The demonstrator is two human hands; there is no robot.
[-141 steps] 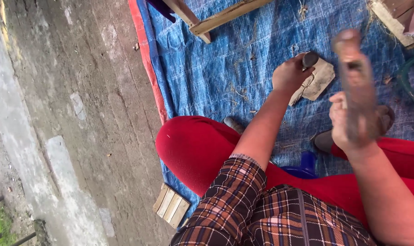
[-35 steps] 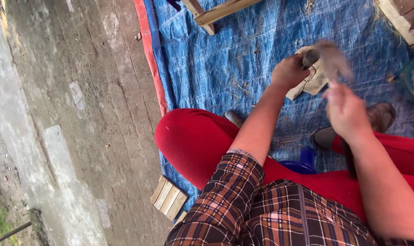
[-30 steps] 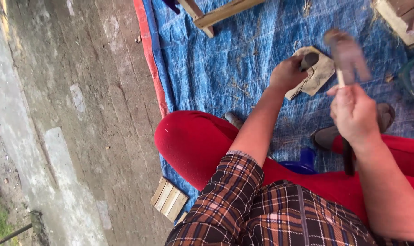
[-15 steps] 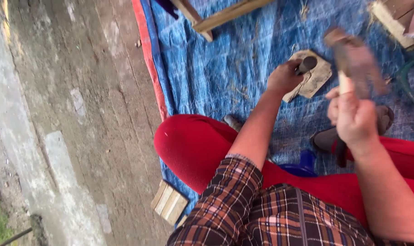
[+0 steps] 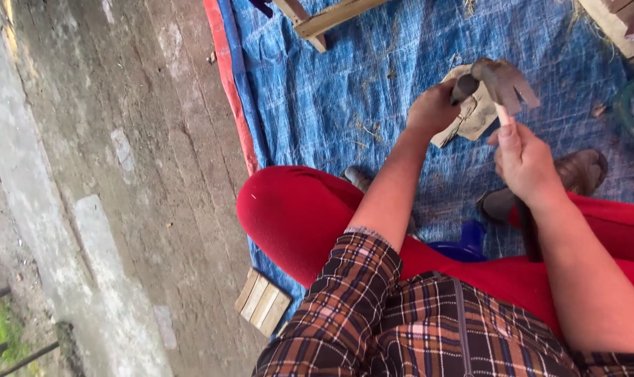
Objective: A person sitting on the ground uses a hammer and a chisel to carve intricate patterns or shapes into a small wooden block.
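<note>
While I watch from afar, two hands work on one blue tarp (image 5: 373, 105).
Left hand (image 5: 432, 110): pinching one dark piece on one pale slab (image 5: 479, 112).
Right hand (image 5: 525, 162): wrapped round one hammer (image 5: 504, 82), just above slab.

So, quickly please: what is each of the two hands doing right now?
Left hand: closed, holding a small dark piece down on the flat block.
Right hand: closed on the hammer handle.

A blue tarp (image 5: 345, 105) covers the concrete floor (image 5: 121, 174), bearing a flat stone (image 5: 479, 112).
</note>
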